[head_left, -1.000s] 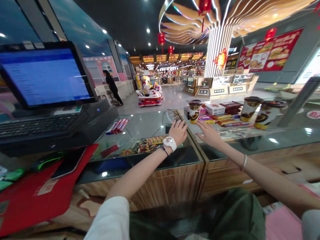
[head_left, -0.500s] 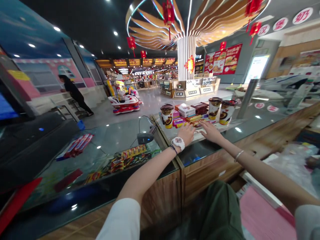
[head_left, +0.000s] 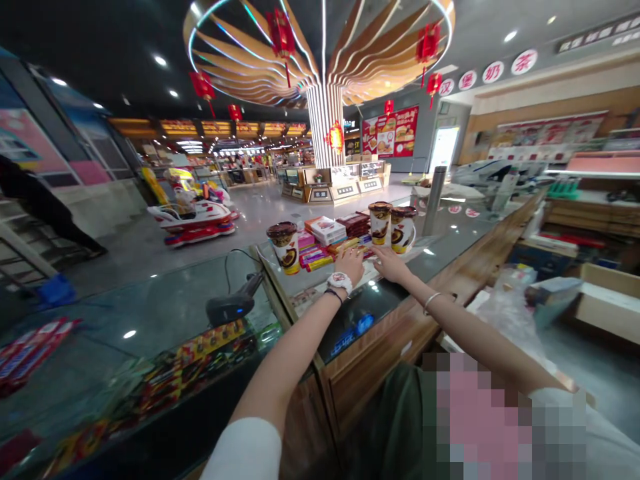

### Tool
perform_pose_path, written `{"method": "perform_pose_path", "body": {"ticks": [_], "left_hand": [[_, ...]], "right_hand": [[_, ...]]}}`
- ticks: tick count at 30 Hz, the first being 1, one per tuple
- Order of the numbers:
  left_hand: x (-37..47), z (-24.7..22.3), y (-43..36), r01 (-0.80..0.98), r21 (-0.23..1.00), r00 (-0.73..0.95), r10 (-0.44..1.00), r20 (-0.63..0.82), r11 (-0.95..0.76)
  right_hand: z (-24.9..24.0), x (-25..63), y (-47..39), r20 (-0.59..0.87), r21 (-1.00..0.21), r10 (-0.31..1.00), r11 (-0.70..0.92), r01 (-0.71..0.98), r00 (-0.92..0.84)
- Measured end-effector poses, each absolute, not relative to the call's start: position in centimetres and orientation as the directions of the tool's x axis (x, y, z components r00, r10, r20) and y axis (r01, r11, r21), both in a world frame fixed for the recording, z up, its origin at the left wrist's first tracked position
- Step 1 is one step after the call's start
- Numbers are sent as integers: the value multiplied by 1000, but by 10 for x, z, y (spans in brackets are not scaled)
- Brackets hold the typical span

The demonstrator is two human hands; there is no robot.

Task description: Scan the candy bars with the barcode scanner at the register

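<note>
Both arms reach forward over the glass counter. My left hand (head_left: 350, 264), with a white watch at the wrist, lies with fingers spread at the near edge of several yellow and purple snack packs (head_left: 320, 256). Close on its right, my right hand (head_left: 391, 264) has its fingers stretched toward the same packs, below two patterned cups (head_left: 380, 225). Neither hand shows anything gripped. Behind the packs are a white-and-orange box (head_left: 326, 231) and dark red packets (head_left: 354, 224). A third cup (head_left: 285, 249) stands at the left of the group.
A black scanner (head_left: 231, 307) rests on the glass counter at left, above packets in the display (head_left: 200, 353). A metal post (head_left: 435, 200) rises right of the cups. Open cartons (head_left: 610, 300) stand at right. Farther off are a kiddie ride (head_left: 195, 213) and a person in black (head_left: 45, 207).
The view has turned right, so the counter goods and both hands appear farther left. My hands stay beside the snack packs, and more of the cartons at right shows.
</note>
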State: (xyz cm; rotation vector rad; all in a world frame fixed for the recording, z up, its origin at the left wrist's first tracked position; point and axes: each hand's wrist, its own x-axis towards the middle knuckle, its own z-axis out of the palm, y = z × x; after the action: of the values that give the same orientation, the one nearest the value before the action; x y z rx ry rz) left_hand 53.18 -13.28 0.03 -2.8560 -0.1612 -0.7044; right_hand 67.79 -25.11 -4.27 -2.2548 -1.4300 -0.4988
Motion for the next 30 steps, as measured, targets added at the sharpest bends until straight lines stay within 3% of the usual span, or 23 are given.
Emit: {"method": "perform_pose_path", "body": {"ticks": [16, 30], "left_hand": [[526, -7, -130, 199, -92, 899, 144, 413, -976], [527, 3, -132, 191, -157, 915, 118, 385, -969]], "right_hand": [[-39, 676, -246, 407, -252, 799, -367, 895, 442], [-37, 681, -250, 566, -193, 774, -213, 958, 285]]}}
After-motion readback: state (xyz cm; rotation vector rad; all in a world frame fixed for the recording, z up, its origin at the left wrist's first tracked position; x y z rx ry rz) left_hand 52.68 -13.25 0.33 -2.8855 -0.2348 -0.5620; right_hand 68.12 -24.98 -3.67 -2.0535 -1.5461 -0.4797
